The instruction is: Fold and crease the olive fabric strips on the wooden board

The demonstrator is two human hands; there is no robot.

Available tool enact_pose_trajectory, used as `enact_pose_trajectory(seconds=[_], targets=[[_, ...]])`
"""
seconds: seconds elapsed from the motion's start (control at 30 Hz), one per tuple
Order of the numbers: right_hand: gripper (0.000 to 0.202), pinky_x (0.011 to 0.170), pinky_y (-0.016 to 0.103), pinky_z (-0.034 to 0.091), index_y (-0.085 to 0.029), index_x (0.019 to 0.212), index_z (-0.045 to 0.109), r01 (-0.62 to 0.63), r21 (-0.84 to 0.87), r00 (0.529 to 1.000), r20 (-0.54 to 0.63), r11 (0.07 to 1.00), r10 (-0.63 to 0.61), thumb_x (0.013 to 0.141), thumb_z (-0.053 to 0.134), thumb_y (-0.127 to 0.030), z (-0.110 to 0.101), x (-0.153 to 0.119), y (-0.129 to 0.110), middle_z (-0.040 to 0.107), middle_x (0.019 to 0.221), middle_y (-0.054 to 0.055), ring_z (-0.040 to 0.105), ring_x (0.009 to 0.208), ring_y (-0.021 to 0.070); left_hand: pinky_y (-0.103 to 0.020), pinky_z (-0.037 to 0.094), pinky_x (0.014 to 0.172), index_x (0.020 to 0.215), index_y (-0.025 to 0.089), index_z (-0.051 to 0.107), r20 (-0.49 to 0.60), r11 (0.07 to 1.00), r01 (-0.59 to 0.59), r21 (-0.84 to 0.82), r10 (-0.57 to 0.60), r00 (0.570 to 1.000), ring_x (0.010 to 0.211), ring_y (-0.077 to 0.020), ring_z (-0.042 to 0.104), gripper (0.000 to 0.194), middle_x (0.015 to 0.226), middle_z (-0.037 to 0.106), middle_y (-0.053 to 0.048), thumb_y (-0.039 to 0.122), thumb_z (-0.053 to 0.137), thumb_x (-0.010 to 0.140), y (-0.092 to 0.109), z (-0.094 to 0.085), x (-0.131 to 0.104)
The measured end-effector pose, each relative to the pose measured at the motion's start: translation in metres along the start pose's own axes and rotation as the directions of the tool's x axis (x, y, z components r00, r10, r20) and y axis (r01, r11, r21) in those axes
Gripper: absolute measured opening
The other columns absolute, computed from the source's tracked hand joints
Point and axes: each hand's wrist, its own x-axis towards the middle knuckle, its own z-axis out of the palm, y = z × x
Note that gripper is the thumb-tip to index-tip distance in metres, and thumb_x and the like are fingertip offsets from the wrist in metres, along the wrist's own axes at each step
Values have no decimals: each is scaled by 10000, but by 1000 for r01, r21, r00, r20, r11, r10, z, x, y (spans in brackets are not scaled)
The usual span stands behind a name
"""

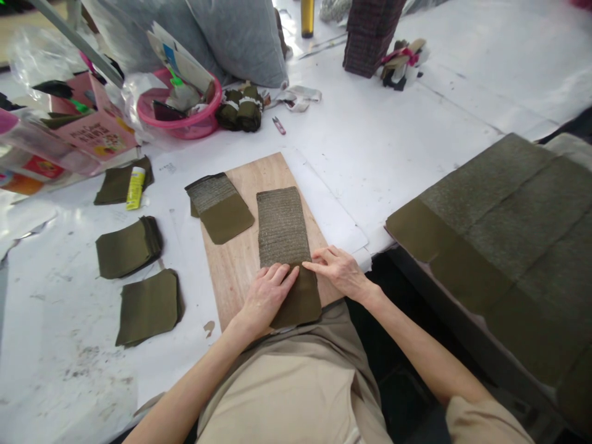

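Observation:
An olive-green fabric piece (283,225) lies lengthwise on a light wooden board (231,271), its far part grey and ribbed, its near part smooth. My left hand (268,291) rests flat across the line where the two parts meet, fingers stretched out. At the right edge of that line, my right hand (340,270) touches the fabric with an extended fingertip, its other fingers loosely bent. Neither hand is closed around anything. Farther left on the board are similar two-part pieces (222,209), slightly overlapping.
Olive fabric stacks (148,307) and a yellow tube (135,188) lie left. Behind are a pink basket (185,126), rolled dark bundles (240,110) and small thread snips (279,126). Large two-part panels (504,203) lie to the right, beyond a dark gap.

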Motion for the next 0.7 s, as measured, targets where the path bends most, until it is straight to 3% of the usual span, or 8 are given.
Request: enact_pose_trajectory(seconds=[0.3,0.47,0.6,0.7], targets=[[316,838,288,476,-276,1178,666,-33,11,999,-34,999,34,937,528,-126,-4,-9,1,630,1060,65,540,959,170,-399,473,939,1290,103,529,-130,1000,-2,-6,1,992,1136,-281,541,390,1203,608,-155,99,446,909,-1,12,-14],[240,812,270,472,-248,1020,705,-191,126,970,-125,973,207,944,511,-129,-8,-8,-11,629,994,47,552,930,158,-415,449,990,1340,110,494,-145,998,-12,-63,3,989,1185,-289,516,434,1289,574,-155,125,453,908,0,14,-23],[216,834,289,464,-227,1106,661,-216,142,973,-54,966,225,938,539,-168,-9,8,-28,627,1006,47,545,966,175,-408,457,990,1341,132,499,-199,993,5,-121,-29,980,1213,-274,490,423,1284,570,-148,121,417,926,2,18,-27],[171,835,308,455,-211,1066,653,-206,99,978,27,973,205,901,609,-196,-7,22,-38,630,997,47,535,978,194,-401,471,971,1299,137,539,-251,988,39,-150,-76,965,1179,-266,498,387,1203,596,-140,115,415,933,3,22,-28]])
